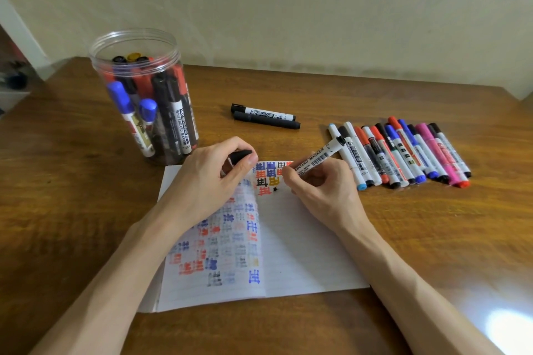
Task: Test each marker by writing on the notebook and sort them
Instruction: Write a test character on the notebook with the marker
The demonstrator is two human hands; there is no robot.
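Note:
An open notebook (302,253) lies on the wooden table, its pages marked with red, blue, black and yellow test characters. My right hand (320,193) grips a white whiteboard marker (320,157) with its black tip touching the right page. My left hand (213,179) rests on the notebook's left page and pinches a black cap (239,155). A row of several sorted markers (403,153) lies to the right. Two black markers (265,117) lie apart behind the notebook. A clear plastic jar (144,95) at the left holds several more markers.
The table's bare wood (72,181) stretches left of the notebook and along the front edge. A pale wall stands behind the table. A bright glare patch sits at the front right corner.

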